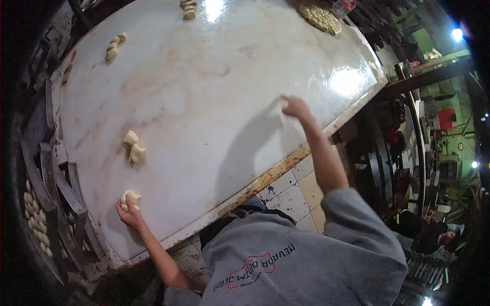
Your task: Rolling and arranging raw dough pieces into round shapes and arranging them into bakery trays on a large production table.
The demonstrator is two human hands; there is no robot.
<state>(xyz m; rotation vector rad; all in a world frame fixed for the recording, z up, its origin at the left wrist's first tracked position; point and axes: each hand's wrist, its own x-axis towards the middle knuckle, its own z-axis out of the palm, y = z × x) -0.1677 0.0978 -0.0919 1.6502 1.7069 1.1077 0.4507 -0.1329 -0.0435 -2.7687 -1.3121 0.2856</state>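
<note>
Near the table's left front corner, my left hand (pixel 131 215) is closed around a pale, soft piece of dough (pixel 132 197), fingers partly hidden beneath it. Over the right side of the white tabletop (pixel 204 117), my right hand (pixel 296 107) is raised with its fingers drawn together in a pinch. Whatever lies between those fingers is too small or thin to make out. Two more dough pieces (pixel 135 151) lie touching each other just beyond my left hand.
Farther off sit a short row of dough pieces (pixel 112 48), another row (pixel 189 10) and a round cluster of them (pixel 320 19). A brush (pixel 68 71) lies by the left edge. Metal racks (pixel 69 196) hold dough balls (pixel 35 217). Another person (pixel 434 234) is at the right.
</note>
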